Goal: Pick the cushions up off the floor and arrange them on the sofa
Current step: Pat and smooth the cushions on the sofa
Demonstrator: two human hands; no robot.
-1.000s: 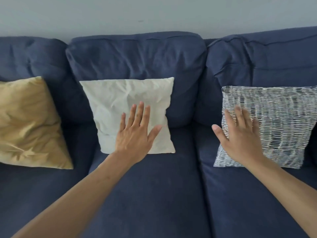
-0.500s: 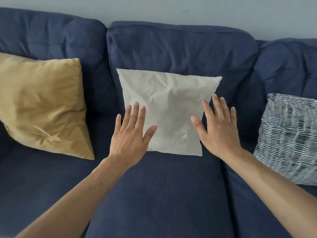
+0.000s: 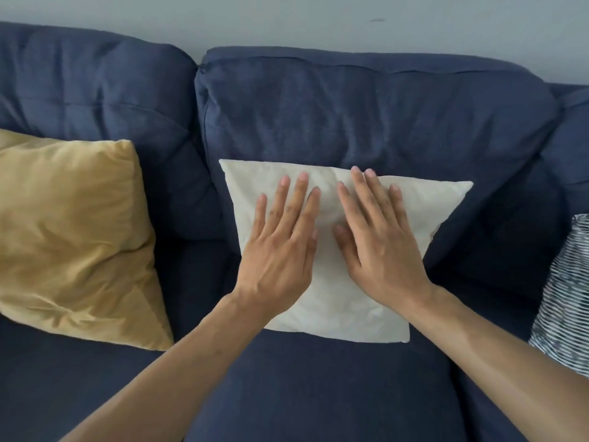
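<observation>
While the white cushion (image 3: 338,250) leans against the sofa's (image 3: 366,116) middle backrest, I am pressing evenly with my left hand (image 3: 283,244) and right hand (image 3: 376,247), both flat and grasping nothing.

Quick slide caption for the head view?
Both hands, left and right, lie flat on the white cushion on the sofa.

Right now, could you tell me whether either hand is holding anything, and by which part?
Nothing is held. The left hand and right hand lie flat and open on the front of the white cushion, fingers uncurled.
</observation>
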